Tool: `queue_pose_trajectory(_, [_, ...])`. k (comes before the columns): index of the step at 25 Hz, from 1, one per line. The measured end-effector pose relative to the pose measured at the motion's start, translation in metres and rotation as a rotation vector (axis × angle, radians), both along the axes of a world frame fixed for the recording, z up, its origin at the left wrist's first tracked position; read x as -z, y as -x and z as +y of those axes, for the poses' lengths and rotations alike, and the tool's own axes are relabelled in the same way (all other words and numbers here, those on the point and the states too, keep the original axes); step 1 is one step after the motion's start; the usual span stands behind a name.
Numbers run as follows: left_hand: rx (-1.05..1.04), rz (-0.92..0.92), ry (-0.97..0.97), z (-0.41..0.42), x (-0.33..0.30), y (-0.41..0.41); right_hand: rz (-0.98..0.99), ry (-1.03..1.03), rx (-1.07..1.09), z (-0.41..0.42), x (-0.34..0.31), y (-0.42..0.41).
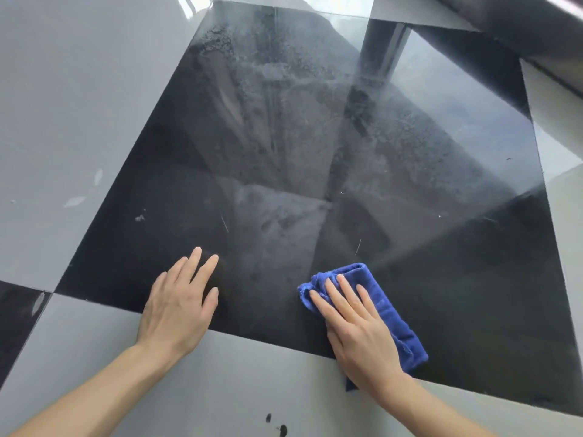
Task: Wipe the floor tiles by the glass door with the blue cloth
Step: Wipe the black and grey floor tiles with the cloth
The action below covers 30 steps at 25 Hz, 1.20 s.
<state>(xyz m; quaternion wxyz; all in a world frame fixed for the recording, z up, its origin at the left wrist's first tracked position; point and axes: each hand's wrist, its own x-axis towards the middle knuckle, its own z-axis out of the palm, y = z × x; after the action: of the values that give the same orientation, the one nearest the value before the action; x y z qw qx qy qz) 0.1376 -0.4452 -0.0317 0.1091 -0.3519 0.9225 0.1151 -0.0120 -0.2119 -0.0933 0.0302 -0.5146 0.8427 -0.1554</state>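
Observation:
A large glossy black floor tile [284,152] fills the middle of the view, dusty and smeared across its far half. The folded blue cloth [386,305] lies on the tile's near right part, reaching onto the grey tile in front. My right hand [356,326] presses flat on the cloth with fingers spread, covering its left side. My left hand [179,301] rests flat and empty on the black tile's near edge, fingers apart. The glass door shows only as a reflection in the tile.
Light grey tiles [63,105] surround the black one on the left and front. A second black tile [15,323] shows at the left edge. Dark spots [277,425] mark the grey tile near me. A door frame or threshold [536,29] runs along the top right.

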Motion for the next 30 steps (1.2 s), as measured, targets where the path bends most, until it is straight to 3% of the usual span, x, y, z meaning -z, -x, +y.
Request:
queue_pose_trajectory(7, [-0.098,0.079,-0.08,0.007,0.011,0.012,-0.032,0.006,-0.113,-0.004,0.001,0.0])
queue_pose_trajectory(22, [0.009,0.133,-0.054,-0.013,0.025,-0.006,-0.008,-0.015,0.063,-0.15,0.005,0.104])
queue_pose_trajectory(30, [0.033,0.126,-0.036,-0.013,0.025,-0.007,0.053,0.035,0.051,-0.115,-0.003,0.045])
